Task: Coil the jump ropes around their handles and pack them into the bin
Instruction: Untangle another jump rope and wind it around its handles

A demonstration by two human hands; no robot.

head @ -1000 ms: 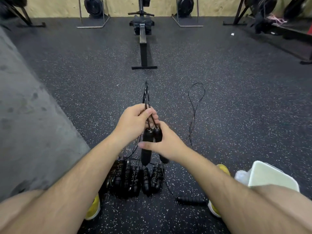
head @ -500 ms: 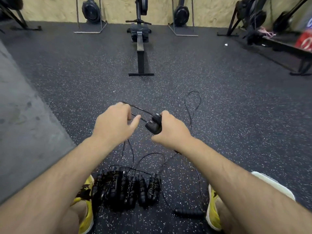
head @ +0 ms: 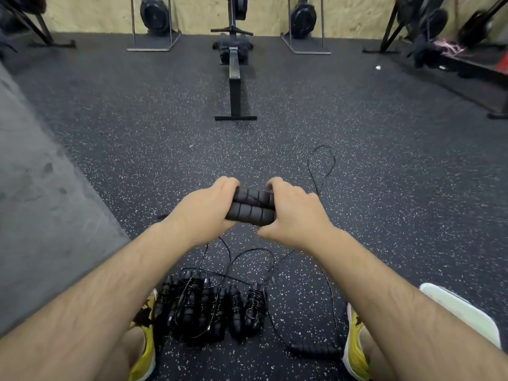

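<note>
Your left hand (head: 202, 209) and right hand (head: 292, 209) are both closed around one pair of jump rope handles (head: 251, 207), one hand at each end. The two black ribbed foam handles lie side by side, level, running crosswise between your fists; your fingers curl over their far side and your thumbs sit underneath. A thin black cord (head: 257, 198) crosses the upper handle just beside your right fingers.

Below your wrists the loose rope (head: 248, 253) hangs and loops across the speckled rubber floor (head: 384, 188). Nearer you than your hands, between your yellow shoes (head: 145, 350), a row of coiled jump ropes (head: 209, 306) lies packed together, cord wound tight round each black handle pair. One single loose handle (head: 313, 350) lies flat close to your right shoe.

Beyond your right fingers, a rope loop (head: 321, 163) lies on the floor. A white bin (head: 464, 312) shows past your right forearm; only its rim shows, so you cannot tell what it holds.
</note>
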